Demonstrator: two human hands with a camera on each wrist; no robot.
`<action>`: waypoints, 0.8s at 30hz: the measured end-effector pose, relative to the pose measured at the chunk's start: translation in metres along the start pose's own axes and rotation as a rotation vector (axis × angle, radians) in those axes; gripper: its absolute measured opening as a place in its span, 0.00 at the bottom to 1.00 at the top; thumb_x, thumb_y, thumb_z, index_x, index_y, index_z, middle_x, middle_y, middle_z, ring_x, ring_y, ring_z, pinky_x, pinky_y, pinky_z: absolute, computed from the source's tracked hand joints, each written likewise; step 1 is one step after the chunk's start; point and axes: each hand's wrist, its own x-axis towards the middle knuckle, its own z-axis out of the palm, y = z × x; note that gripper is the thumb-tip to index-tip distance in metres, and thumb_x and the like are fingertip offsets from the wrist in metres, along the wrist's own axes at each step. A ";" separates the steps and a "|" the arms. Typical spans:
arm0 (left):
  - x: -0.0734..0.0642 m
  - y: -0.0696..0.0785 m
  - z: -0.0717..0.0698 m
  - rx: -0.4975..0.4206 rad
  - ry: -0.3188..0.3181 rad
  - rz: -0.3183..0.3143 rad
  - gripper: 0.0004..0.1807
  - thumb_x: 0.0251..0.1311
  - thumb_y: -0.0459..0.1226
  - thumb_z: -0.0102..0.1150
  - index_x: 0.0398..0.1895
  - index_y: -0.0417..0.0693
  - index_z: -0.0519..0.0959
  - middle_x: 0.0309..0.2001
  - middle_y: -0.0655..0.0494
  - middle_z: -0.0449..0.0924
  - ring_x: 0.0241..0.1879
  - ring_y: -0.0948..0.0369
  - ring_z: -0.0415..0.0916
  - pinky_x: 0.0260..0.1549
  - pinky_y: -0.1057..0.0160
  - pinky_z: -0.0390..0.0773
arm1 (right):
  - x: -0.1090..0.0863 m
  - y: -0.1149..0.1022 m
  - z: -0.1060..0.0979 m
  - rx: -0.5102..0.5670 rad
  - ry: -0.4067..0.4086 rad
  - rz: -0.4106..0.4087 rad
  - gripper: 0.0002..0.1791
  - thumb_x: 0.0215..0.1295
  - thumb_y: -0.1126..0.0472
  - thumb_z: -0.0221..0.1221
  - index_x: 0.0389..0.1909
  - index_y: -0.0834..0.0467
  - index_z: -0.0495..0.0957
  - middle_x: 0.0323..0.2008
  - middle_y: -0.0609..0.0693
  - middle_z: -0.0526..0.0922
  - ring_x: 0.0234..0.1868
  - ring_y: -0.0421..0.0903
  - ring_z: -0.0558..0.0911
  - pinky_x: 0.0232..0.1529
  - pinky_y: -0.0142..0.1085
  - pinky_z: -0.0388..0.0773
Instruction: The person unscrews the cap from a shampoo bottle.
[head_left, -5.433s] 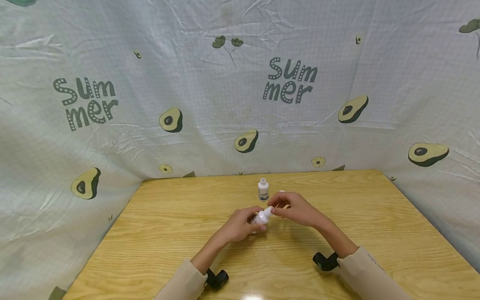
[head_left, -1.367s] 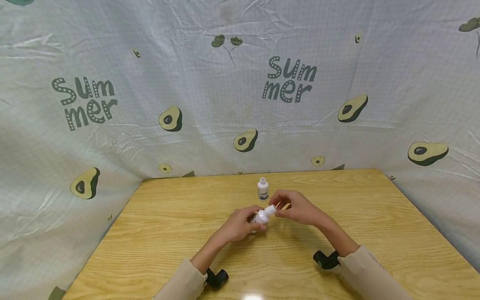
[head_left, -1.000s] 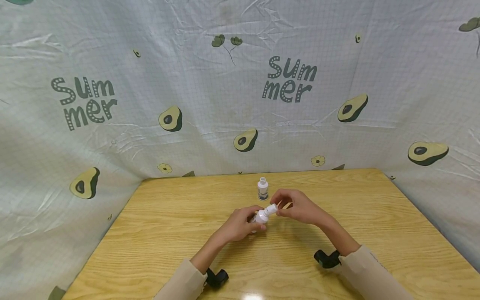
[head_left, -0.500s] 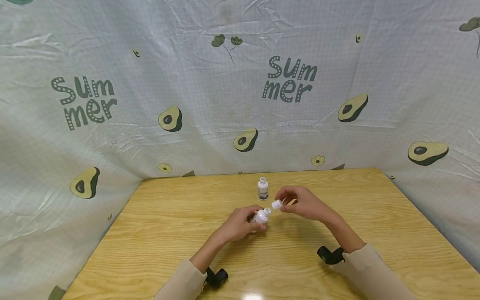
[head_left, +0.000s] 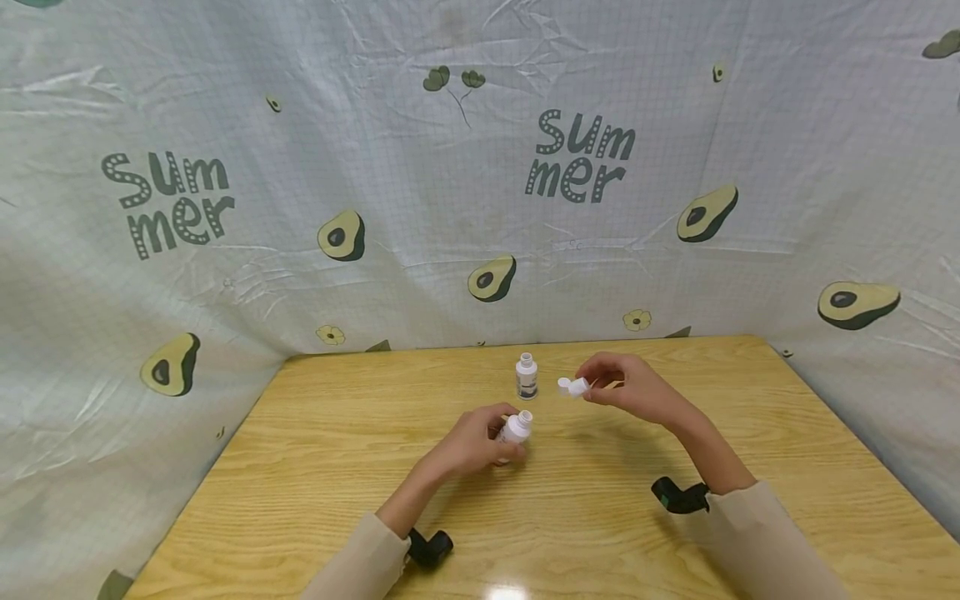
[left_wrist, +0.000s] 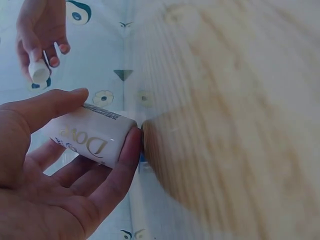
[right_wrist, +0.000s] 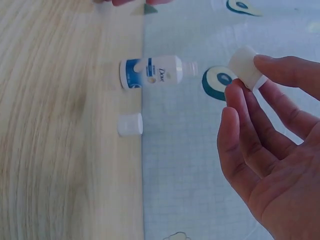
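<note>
My left hand [head_left: 474, 443] grips a small white Dove bottle [head_left: 513, 430], tilted slightly to the right, its threaded neck uncovered. Gold lettering shows on that bottle [left_wrist: 92, 135] in the left wrist view, with its base close to the tabletop. My right hand [head_left: 628, 388] pinches a white cap [head_left: 579, 387] between thumb and fingers, up and to the right of the bottle. In the right wrist view the cap [right_wrist: 246, 67] is held above the table. Behind the hands a second uncapped Dove bottle [head_left: 527, 380] stands upright; another white cap [right_wrist: 130, 124] stands beside it.
The wooden table [head_left: 360, 467] runs back to a hanging cloth [head_left: 420, 208] printed with avocados and lettering. A black wrist camera [head_left: 431, 550] sits at the left wrist and another black camera [head_left: 678, 495] at the right.
The cap has come off the bottle in my left hand. My right hand has carried it up and to the right, and the second cap on the table has come into sight.
</note>
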 end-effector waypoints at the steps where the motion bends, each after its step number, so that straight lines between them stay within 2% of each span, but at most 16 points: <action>1: 0.000 -0.001 -0.001 -0.005 0.007 -0.006 0.22 0.60 0.37 0.73 0.57 0.50 0.81 0.48 0.50 0.86 0.45 0.59 0.82 0.41 0.61 0.82 | 0.000 0.001 -0.001 0.002 0.004 0.005 0.13 0.67 0.64 0.67 0.51 0.62 0.82 0.46 0.57 0.85 0.43 0.49 0.82 0.42 0.33 0.81; 6: 0.002 -0.007 -0.009 -0.070 0.040 -0.043 0.22 0.60 0.37 0.72 0.58 0.48 0.80 0.48 0.48 0.85 0.48 0.56 0.82 0.42 0.59 0.83 | -0.001 0.003 -0.004 0.004 0.012 0.015 0.13 0.68 0.64 0.66 0.51 0.62 0.82 0.44 0.56 0.85 0.42 0.49 0.82 0.41 0.34 0.81; 11: 0.006 -0.014 -0.019 -0.187 0.076 -0.122 0.25 0.63 0.35 0.70 0.63 0.44 0.77 0.54 0.43 0.83 0.52 0.52 0.81 0.41 0.55 0.87 | 0.000 0.003 -0.003 0.005 0.014 0.015 0.13 0.68 0.64 0.67 0.51 0.62 0.82 0.43 0.56 0.85 0.42 0.49 0.81 0.41 0.33 0.81; 16: 0.013 -0.024 -0.030 -0.237 0.132 -0.195 0.27 0.64 0.34 0.69 0.66 0.44 0.74 0.56 0.41 0.82 0.53 0.52 0.81 0.42 0.55 0.86 | 0.000 0.002 -0.004 0.012 0.011 0.017 0.13 0.68 0.63 0.67 0.51 0.62 0.82 0.43 0.56 0.84 0.42 0.49 0.81 0.42 0.33 0.80; 24: 0.021 -0.042 -0.053 -0.290 0.185 -0.202 0.28 0.69 0.34 0.64 0.71 0.41 0.70 0.60 0.38 0.80 0.54 0.52 0.80 0.47 0.57 0.83 | 0.001 0.003 -0.002 0.008 0.005 0.001 0.12 0.67 0.63 0.67 0.49 0.61 0.83 0.43 0.55 0.84 0.41 0.47 0.81 0.42 0.33 0.80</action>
